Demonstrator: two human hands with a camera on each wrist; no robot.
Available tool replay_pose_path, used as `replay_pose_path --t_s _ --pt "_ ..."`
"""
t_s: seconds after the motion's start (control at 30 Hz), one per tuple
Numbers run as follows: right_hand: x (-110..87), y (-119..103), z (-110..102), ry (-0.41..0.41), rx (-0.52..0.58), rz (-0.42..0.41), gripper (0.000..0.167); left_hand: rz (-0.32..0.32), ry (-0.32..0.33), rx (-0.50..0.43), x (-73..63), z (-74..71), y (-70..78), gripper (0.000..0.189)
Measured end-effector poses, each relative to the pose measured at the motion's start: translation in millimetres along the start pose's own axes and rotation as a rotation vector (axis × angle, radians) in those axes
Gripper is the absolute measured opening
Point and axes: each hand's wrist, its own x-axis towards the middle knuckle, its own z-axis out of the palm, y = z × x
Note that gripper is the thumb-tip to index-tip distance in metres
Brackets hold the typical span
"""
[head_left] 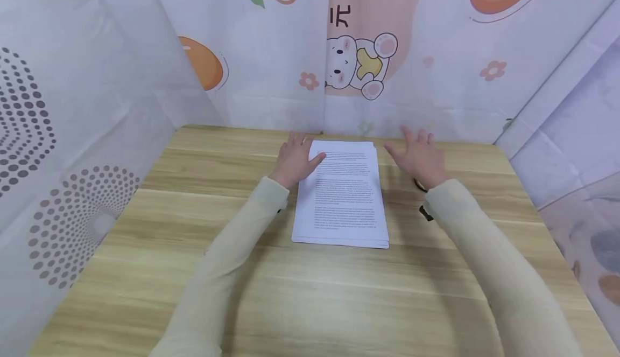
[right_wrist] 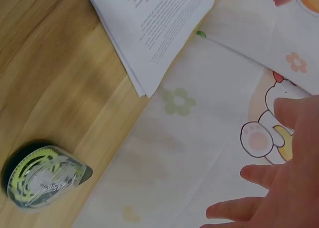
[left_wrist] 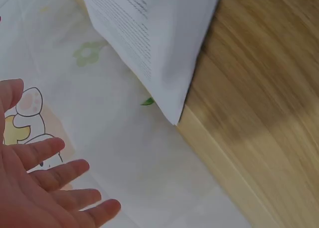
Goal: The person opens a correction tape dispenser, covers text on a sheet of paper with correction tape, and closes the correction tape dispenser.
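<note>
A stack of printed paper (head_left: 341, 222) lies on the wooden table, its sheets slightly out of line at the edges. My left hand (head_left: 294, 161) is spread beside the upper left corner of the stack, and its thumb overlaps the page in the head view. In the left wrist view the left hand (left_wrist: 47, 188) has nothing in its extended fingers. On the other side, my right hand (head_left: 420, 159) is spread apart from the stack, also holding nothing. A correction tape dispenser (right_wrist: 42, 178) with a clear case and green gear lies below the right hand, mostly hidden by it in the head view.
The wooden table (head_left: 310, 298) reaches back to a white curtain (head_left: 271, 109) printed with fruit and a cartoon bear. More printed fabric hangs at the left side (head_left: 97, 104) and the right side (head_left: 576, 131). A small black piece (head_left: 426, 213) shows by the right cuff.
</note>
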Motion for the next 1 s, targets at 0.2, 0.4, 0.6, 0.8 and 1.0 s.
replay_pose_path --t_s 0.2,0.4,0.6,0.8,1.0 --pt "-2.2 17.0 -3.1 -0.011 0.008 0.008 0.094 0.038 0.012 -0.048 -1.7 0.6 -6.9 0.064" --pt "-6.6 32.0 -2.5 -0.027 0.02 0.014 0.093 0.063 -0.019 -0.063 -6.4 2.6 -11.0 0.061" --pt "-11.0 50.9 2.2 -0.06 0.056 0.041 0.092 0.091 -0.082 -0.061 -11.1 7.6 -12.8 0.059" --pt "-11.9 67.1 6.7 -0.09 0.074 0.058 0.097 0.103 -0.113 -0.042 -12.6 13.1 -15.8 0.057" --pt "-12.9 78.0 11.5 -0.144 0.08 0.092 0.097 0.146 -0.151 -0.031 -16.1 16.8 -18.6 0.054"
